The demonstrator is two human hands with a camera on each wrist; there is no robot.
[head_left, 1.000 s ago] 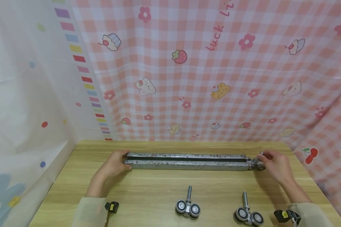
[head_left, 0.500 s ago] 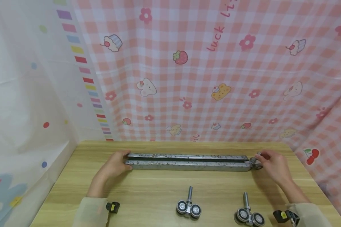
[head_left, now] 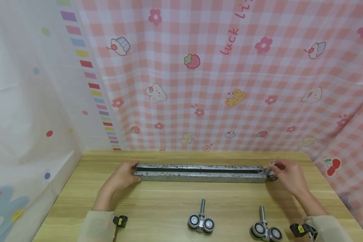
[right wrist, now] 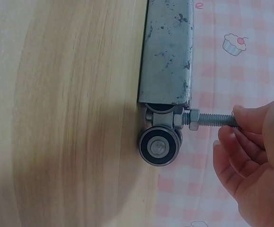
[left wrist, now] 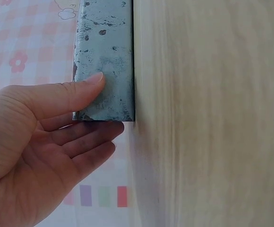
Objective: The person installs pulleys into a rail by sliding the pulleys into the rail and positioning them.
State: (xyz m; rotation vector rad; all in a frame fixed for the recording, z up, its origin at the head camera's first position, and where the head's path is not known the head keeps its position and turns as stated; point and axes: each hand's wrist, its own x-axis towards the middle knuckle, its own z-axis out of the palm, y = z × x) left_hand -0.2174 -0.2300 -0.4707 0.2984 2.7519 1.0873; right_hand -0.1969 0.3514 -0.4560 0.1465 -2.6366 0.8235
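Status: insertion of the first visible roller appears to have begun and is not complete. The rail (head_left: 199,176) lies lengthwise near the back of the table (head_left: 157,205), its slot facing up. The left grip (head_left: 122,174) grasps the rail's left end, thumb against the front face and fingers at the end and behind. The right grip (head_left: 290,175) pinches the free end of the bolt (right wrist: 215,119) on the held roller (right wrist: 165,122), which sits at the rail's right end with the bolt upright.

Done, as far as shown: the leading wheels are partly hidden by the rail's edge and appear to be just inside its mouth. The trailing wheel (right wrist: 158,147) is outside.

Remaining, by judgement: pass the trailing wheels into the rail, keeping the bolt in line with the slot. The middle roller (head_left: 201,222) and the right-hand roller (head_left: 264,230) lie loose on the table in front of the rail, well apart from it; both are presumably to be fitted. Whether other rollers are inside the rail cannot be told, as the slot is dark
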